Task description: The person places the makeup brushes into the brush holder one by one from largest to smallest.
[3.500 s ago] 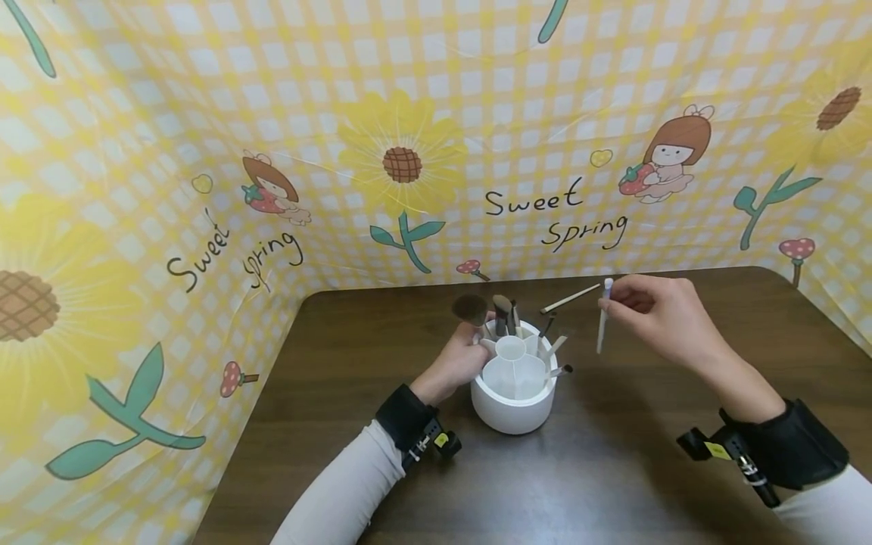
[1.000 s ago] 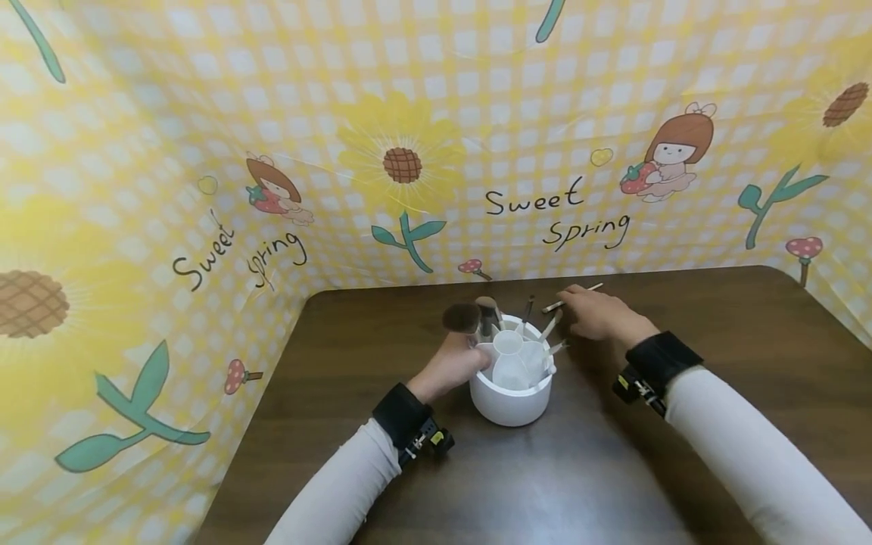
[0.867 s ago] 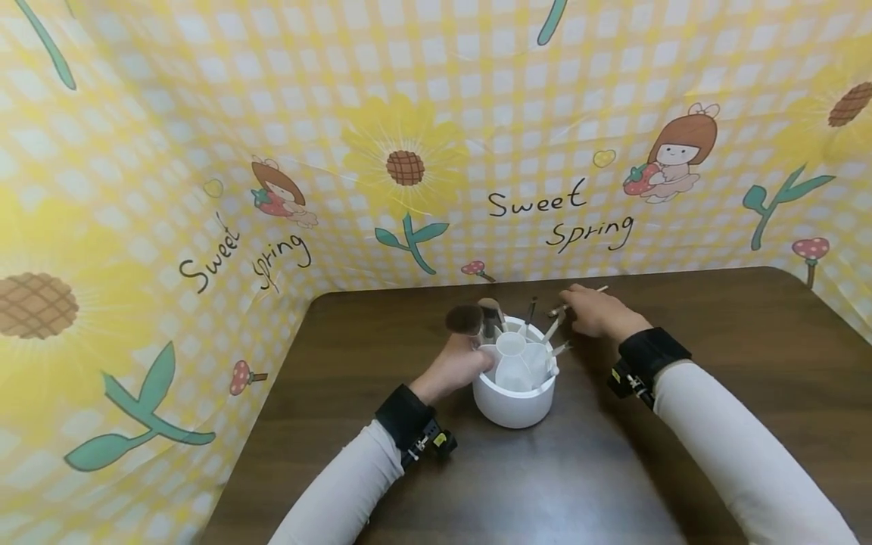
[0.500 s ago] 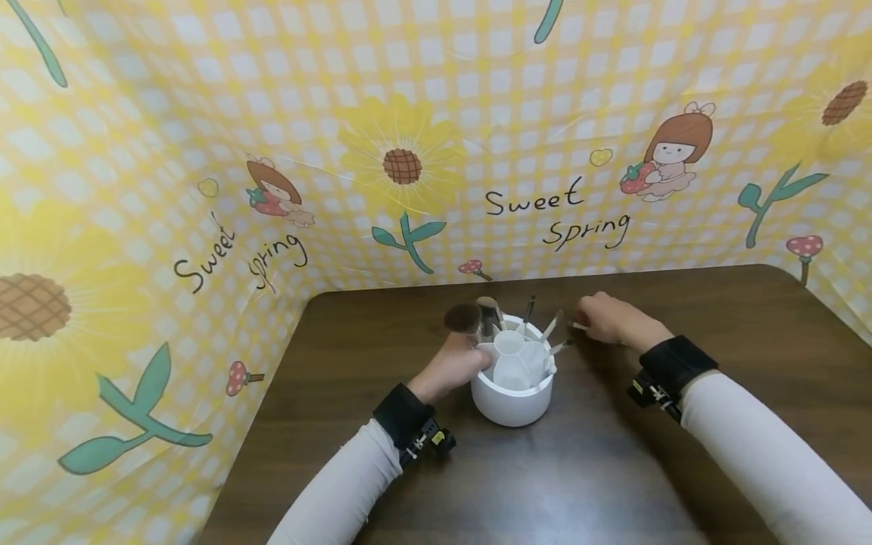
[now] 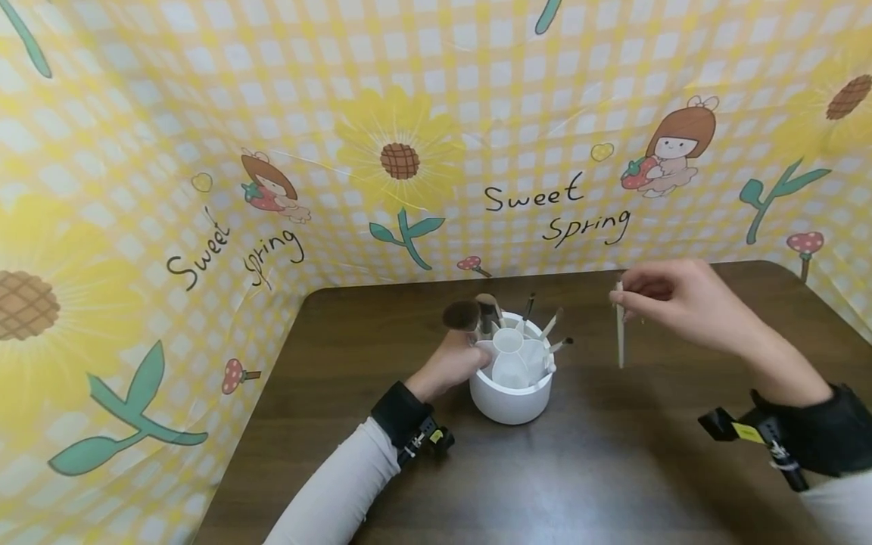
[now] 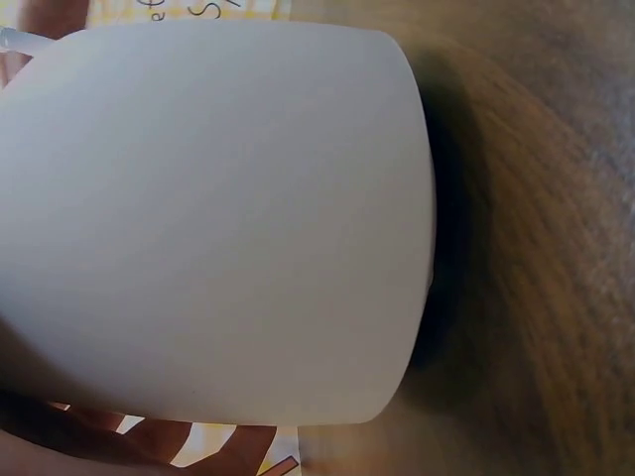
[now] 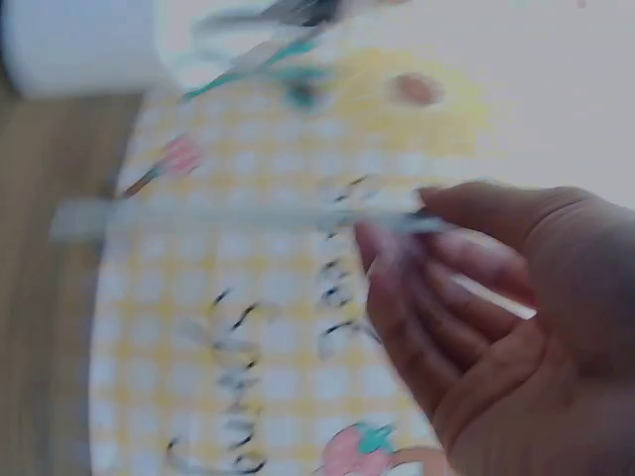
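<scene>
My left hand (image 5: 453, 365) grips the left side of a round white brush holder (image 5: 511, 406), which stands on the table and has several compartments inside. Its smooth outer wall (image 6: 218, 228) fills most of the left wrist view. In the holder lean several makeup brushes, among them a large fluffy brown one (image 5: 462, 316) by my left fingers and a slim dark-tipped one (image 5: 562, 344) over the right rim. To the right of the holder, my right hand (image 5: 691, 306) pinches a thin pale-handled makeup brush (image 5: 621, 337) near its top, and it hangs upright. The right wrist view is blurred.
The dark wooden table (image 5: 381, 325) has its back edge against a yellow-checked cloth (image 5: 306, 98) printed with flowers and words, which also hangs along the left. Each wrist wears a black strap (image 5: 402, 415) with a small camera.
My right hand picked up the thin brush lying behind the holder, then carried it up and right, now upright. The brush it held at first is gone from it. My left hand stays put.
</scene>
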`<action>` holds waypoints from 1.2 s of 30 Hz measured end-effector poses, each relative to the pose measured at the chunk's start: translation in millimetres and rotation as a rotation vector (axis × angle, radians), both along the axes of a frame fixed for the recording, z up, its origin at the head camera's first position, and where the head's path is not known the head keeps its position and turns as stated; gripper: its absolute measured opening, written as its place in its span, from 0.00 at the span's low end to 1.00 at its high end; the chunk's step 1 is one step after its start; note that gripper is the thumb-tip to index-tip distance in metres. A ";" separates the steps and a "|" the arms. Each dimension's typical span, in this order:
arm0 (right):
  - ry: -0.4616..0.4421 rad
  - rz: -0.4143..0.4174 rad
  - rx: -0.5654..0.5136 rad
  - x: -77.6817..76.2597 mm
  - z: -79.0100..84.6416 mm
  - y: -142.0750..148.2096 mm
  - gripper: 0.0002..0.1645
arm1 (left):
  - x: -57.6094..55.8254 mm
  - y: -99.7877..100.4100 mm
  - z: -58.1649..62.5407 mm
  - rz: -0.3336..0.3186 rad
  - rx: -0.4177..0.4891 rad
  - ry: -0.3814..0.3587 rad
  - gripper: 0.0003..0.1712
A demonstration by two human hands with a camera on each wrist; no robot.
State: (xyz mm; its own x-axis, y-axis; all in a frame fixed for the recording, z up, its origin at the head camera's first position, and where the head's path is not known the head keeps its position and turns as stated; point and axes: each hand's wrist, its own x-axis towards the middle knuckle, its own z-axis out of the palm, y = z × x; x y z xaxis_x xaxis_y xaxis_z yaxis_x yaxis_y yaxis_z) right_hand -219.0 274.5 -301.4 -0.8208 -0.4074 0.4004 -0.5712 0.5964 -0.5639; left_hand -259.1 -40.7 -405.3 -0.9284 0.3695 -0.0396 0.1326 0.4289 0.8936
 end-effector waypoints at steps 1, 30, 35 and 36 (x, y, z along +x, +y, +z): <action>-0.015 0.025 -0.061 9.0 5.4 -1.3 0.04 | 0.0 -0.1 0.0 0.000 0.003 0.002 0.19; 0.049 0.005 -0.274 36.9 -74.5 -59.0 0.08 | 0.2 4.9 -0.4 0.000 -0.013 0.030 0.17; 0.064 -0.015 -0.271 32.8 -82.5 -60.0 0.07 | -0.5 5.4 -2.1 -0.005 -0.009 0.030 0.20; 0.063 -0.016 -0.269 32.9 -82.1 -59.9 0.07 | -0.3 5.4 -2.2 -0.006 -0.008 0.030 0.20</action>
State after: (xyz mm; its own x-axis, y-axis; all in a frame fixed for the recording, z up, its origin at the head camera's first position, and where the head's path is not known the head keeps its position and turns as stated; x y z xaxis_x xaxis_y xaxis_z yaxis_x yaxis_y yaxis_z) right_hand -186.1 214.5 -383.5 -0.7965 -0.2666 0.5427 -0.6016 0.4395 -0.6670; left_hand -259.3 -35.2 -407.5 -0.9268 0.3752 -0.0144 0.1625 0.4353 0.8855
